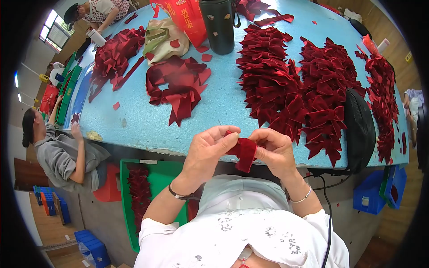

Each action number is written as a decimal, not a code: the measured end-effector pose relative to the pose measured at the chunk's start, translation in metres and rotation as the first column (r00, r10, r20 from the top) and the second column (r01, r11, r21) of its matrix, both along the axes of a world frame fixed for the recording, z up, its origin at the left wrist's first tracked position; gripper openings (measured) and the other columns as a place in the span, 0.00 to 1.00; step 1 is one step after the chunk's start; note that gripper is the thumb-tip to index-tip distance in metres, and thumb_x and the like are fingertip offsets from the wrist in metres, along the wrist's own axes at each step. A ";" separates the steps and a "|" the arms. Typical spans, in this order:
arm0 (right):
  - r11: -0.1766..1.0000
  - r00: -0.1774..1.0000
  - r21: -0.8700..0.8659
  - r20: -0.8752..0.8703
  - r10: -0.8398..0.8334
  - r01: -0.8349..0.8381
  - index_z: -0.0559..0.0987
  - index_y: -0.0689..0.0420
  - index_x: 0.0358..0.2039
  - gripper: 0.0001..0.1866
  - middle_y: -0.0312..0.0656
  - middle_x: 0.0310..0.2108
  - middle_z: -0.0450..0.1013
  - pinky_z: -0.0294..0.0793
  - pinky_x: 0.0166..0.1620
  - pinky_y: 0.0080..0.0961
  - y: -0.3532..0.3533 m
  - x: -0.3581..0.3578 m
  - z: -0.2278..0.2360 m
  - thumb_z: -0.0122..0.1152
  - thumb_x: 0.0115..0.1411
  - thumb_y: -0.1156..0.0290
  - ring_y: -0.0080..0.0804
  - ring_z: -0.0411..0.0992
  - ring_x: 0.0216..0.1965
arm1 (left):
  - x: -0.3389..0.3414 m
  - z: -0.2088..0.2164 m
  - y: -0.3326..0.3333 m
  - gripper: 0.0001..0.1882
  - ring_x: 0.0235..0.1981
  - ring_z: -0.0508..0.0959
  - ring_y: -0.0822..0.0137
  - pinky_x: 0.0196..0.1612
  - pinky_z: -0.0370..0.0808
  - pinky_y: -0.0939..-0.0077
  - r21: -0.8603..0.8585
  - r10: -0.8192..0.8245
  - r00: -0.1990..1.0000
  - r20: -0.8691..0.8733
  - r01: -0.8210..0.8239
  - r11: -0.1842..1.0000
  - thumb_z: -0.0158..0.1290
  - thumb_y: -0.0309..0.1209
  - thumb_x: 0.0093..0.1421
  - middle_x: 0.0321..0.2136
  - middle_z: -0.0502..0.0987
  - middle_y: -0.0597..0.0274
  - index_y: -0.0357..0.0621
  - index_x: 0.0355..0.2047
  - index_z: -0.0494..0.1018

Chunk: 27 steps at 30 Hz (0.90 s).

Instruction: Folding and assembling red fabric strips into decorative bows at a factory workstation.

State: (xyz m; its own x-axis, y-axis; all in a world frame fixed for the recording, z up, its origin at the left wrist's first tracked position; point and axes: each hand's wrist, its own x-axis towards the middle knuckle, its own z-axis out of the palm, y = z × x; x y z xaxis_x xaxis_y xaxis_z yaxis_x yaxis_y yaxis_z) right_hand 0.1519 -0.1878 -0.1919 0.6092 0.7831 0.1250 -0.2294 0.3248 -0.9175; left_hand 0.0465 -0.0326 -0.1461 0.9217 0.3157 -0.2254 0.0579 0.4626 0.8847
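Note:
A short piece of dark red velvet ribbon (246, 154) is stretched between my two hands, just over the near edge of the table. My left hand (210, 145) pinches its left end between thumb and fingertips. On the other end, my right hand (275, 149) is closed, thumb in front, with part of the ribbon hidden behind its fingers. The ribbon's lower end hangs down folded. A thin line sticks up above my left fingertips, too fine to name. Beyond my hands lies a loose heap of cut red ribbon strips (178, 85). Rows of red velvet bows (270, 76) stand to the right.
A black bag (359, 129) sits at the table's right edge, cables hanging below. A dark tumbler (216, 27), a red bag (185, 20) and a cloth bag (172, 42) stand further back. A green crate (156, 172) is below left. Co-workers sit at left (67, 152) and far left.

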 end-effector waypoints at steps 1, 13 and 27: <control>1.000 1.000 -0.002 -0.002 0.000 0.000 0.75 0.67 0.39 0.12 0.40 0.33 0.74 0.74 0.38 0.17 -0.001 0.000 -0.001 0.65 0.55 0.77 0.22 0.72 0.35 | 0.000 0.005 0.001 0.17 0.31 0.78 0.76 0.38 0.75 0.84 -0.052 -0.005 1.000 -0.009 0.004 0.999 0.59 0.22 0.55 0.30 0.78 0.61 0.32 0.45 0.70; 1.000 0.997 0.002 0.080 -0.005 0.005 0.75 0.67 0.37 0.13 0.39 0.34 0.74 0.74 0.36 0.17 0.001 -0.006 -0.012 0.66 0.55 0.74 0.21 0.72 0.33 | -0.006 -0.007 0.001 0.11 0.30 0.78 0.75 0.35 0.75 0.84 0.119 -0.005 1.000 0.014 0.003 0.993 0.58 0.20 0.54 0.30 0.79 0.59 0.31 0.39 0.74; 0.997 0.999 -0.065 -0.008 -0.038 0.038 0.75 0.68 0.40 0.12 0.42 0.33 0.77 0.75 0.38 0.18 0.007 -0.008 -0.003 0.61 0.58 0.75 0.24 0.75 0.35 | 0.011 -0.014 -0.009 0.06 0.25 0.75 0.77 0.30 0.72 0.84 0.277 0.143 0.982 0.121 -0.172 0.945 0.57 0.21 0.55 0.26 0.78 0.63 0.32 0.33 0.74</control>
State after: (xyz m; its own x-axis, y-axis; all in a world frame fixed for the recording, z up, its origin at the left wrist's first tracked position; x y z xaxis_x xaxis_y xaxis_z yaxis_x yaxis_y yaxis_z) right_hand 0.1436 -0.1811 -0.1946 0.6395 0.7657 0.0693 -0.2266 0.2738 -0.9347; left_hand 0.0576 -0.0418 -0.1603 0.8680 0.4963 -0.0156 -0.0890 0.1863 0.9785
